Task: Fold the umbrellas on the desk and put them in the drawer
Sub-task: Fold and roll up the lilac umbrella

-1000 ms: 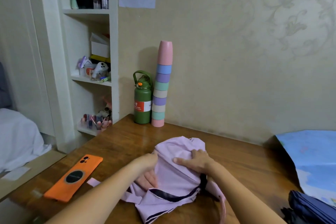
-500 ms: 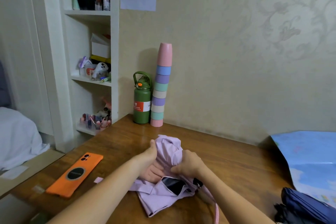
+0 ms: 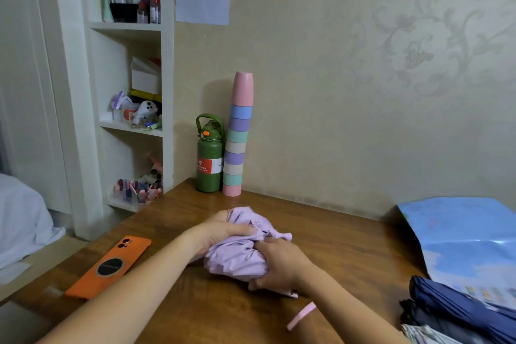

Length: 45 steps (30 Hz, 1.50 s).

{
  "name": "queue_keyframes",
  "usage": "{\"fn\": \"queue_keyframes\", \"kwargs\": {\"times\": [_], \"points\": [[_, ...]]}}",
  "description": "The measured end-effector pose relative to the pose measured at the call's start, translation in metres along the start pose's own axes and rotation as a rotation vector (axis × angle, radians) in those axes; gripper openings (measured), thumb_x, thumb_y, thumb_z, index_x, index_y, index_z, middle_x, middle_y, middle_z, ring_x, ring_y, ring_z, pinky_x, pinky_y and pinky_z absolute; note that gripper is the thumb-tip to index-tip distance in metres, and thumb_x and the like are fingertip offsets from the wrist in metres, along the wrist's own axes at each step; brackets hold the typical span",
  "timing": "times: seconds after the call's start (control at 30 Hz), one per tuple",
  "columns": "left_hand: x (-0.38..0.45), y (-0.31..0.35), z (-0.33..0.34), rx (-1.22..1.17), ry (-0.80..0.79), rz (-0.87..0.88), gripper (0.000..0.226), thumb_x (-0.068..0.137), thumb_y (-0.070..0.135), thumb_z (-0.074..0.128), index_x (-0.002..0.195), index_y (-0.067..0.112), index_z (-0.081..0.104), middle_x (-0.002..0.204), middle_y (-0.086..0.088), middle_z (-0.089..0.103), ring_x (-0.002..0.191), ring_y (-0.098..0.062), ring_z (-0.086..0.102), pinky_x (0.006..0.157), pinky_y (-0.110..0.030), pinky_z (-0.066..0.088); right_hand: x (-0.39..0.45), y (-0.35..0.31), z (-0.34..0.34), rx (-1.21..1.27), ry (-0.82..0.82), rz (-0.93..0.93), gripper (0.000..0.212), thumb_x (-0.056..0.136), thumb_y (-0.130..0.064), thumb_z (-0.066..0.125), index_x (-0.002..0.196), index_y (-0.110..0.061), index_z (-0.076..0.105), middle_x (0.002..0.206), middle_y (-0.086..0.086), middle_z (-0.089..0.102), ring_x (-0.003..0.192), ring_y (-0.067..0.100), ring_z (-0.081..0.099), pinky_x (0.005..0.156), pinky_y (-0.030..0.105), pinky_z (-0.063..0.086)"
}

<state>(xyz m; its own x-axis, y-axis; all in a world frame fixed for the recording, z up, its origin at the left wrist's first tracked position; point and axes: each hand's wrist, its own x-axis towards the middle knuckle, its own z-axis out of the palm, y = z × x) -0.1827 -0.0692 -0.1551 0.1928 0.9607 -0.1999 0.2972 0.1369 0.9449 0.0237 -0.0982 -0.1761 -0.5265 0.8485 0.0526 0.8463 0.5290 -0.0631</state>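
Note:
A lilac folding umbrella [image 3: 237,254] lies bunched into a tight roll in the middle of the wooden desk [image 3: 335,234]. My left hand [image 3: 220,232] grips its far upper part, fingers curled over the fabric. My right hand [image 3: 279,265] wraps round its near end; a pink wrist strap [image 3: 301,315] trails from under that hand. A dark blue folded umbrella [image 3: 458,313] lies at the desk's right front, with a light blue open umbrella [image 3: 469,240] behind it. No drawer is in view.
An orange phone [image 3: 110,266] lies on the desk's left side. A green bottle [image 3: 209,159] and a tall stack of pastel cups [image 3: 237,137] stand against the back wall. White shelves [image 3: 131,125] with small items rise at the left.
The lilac canopy, spread loosely a second ago, has been gathered and rolled into a compact bundle. Both hands have closed round it, and its dark inner part is no longer visible.

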Motion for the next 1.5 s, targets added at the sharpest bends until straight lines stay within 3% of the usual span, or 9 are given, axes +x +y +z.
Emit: {"fn": "queue_keyframes", "kwargs": {"times": [0.17, 0.3, 0.43, 0.57, 0.73, 1.03, 1.17, 1.3, 1.5], "points": [[0.002, 0.003, 0.017, 0.229, -0.006, 0.311, 0.013, 0.089, 0.018, 0.076, 0.094, 0.027, 0.069, 0.095, 0.006, 0.073, 0.092, -0.013, 0.065, 0.087, -0.035, 0.054, 0.006, 0.022, 0.012, -0.169, 0.123, 0.065, 0.048, 0.086, -0.047, 0.07, 0.124, -0.02, 0.06, 0.129, 0.006, 0.057, 0.123, 0.028, 0.05, 0.097, 0.039, 0.039], [0.001, -0.01, 0.031, 0.411, -0.048, 0.339, 0.051, 0.092, 0.042, 0.075, 0.125, 0.041, 0.036, 0.121, 0.03, 0.045, 0.115, 0.002, 0.048, 0.09, -0.011, 0.044, 0.005, 0.042, 0.032, -0.106, 0.229, 0.124, 0.06, 0.085, -0.055, 0.063, 0.138, -0.032, 0.047, 0.14, -0.001, 0.047, 0.128, 0.025, 0.042, 0.096, 0.039, 0.041], [0.029, -0.03, 0.031, 0.345, 0.135, 0.308, 0.032, 0.096, 0.047, 0.065, 0.122, 0.032, 0.054, 0.121, 0.016, 0.063, 0.111, -0.005, 0.061, 0.101, -0.04, 0.053, -0.001, 0.047, 0.025, 0.206, 0.346, 0.029, 0.085, 0.074, -0.08, 0.062, 0.139, -0.03, 0.04, 0.132, -0.012, 0.045, 0.116, 0.009, 0.048, 0.092, 0.032, 0.045], [0.045, -0.03, 0.029, 0.359, 0.226, 0.269, 0.031, 0.099, 0.042, 0.062, 0.125, 0.029, 0.053, 0.125, 0.01, 0.062, 0.112, -0.008, 0.059, 0.096, -0.033, 0.051, -0.006, 0.051, 0.021, 0.238, 0.321, 0.052, 0.078, 0.079, -0.074, 0.059, 0.138, -0.026, 0.047, 0.119, -0.01, 0.054, 0.102, 0.014, 0.057, 0.088, 0.035, 0.048], [0.065, -0.034, 0.044, 0.412, 0.369, 0.343, 0.018, 0.104, 0.025, 0.059, 0.119, 0.019, 0.053, 0.125, 0.002, 0.061, 0.106, -0.012, 0.056, 0.084, -0.024, 0.043, -0.007, 0.055, 0.051, 0.043, 0.487, 0.047, 0.038, 0.079, -0.048, 0.064, 0.111, -0.029, 0.066, 0.099, -0.004, 0.049, 0.087, 0.019, 0.048, 0.074, 0.032, 0.044], [0.074, -0.047, 0.063, 0.642, 0.879, 0.555, 0.05, 0.079, 0.02, 0.085, 0.119, 0.011, 0.056, 0.113, -0.013, 0.06, 0.096, -0.027, 0.058, 0.077, -0.039, 0.058, 0.008, 0.058, 0.076, 0.005, 0.558, 0.275, 0.046, 0.073, -0.005, 0.067, 0.113, -0.026, 0.056, 0.1, 0.002, 0.044, 0.082, 0.025, 0.048, 0.071, 0.034, 0.048], [0.059, -0.055, 0.051, 0.674, 0.691, 0.777, 0.036, 0.079, -0.009, 0.065, 0.092, 0.022, 0.051, 0.093, 0.006, 0.051, 0.084, -0.013, 0.048, 0.07, -0.029, 0.05, 0.018, 0.064, 0.077, 0.071, 0.489, 0.386, 0.062, 0.087, -0.003, 0.057, 0.142, -0.032, 0.046, 0.134, 0.01, 0.04, 0.12, 0.035, 0.044, 0.088, 0.046, 0.051], [0.045, -0.076, 0.039, 0.778, 0.281, 0.687, 0.037, 0.089, 0.014, 0.054, 0.122, 0.029, 0.061, 0.118, 0.018, 0.053, 0.109, 0.001, 0.05, 0.095, -0.021, 0.046, 0.024, 0.064, 0.078, 0.211, 0.478, 0.396, 0.063, 0.091, -0.017, 0.058, 0.15, -0.033, 0.041, 0.149, 0.008, 0.031, 0.12, 0.034, 0.04, 0.092, 0.049, 0.05], [0.044, -0.094, 0.041, 0.714, 0.315, 0.508, 0.042, 0.099, 0.039, 0.057, 0.138, 0.029, 0.05, 0.136, 0.016, 0.047, 0.125, -0.005, 0.049, 0.106, -0.024, 0.043, 0.01, 0.056, 0.077, 0.129, 0.628, 0.102, 0.018, 0.076, -0.022, 0.064, 0.094, -0.021, 0.059, 0.108, -0.005, 0.053, 0.095, 0.019, 0.052, 0.076, 0.038, 0.044]]}}
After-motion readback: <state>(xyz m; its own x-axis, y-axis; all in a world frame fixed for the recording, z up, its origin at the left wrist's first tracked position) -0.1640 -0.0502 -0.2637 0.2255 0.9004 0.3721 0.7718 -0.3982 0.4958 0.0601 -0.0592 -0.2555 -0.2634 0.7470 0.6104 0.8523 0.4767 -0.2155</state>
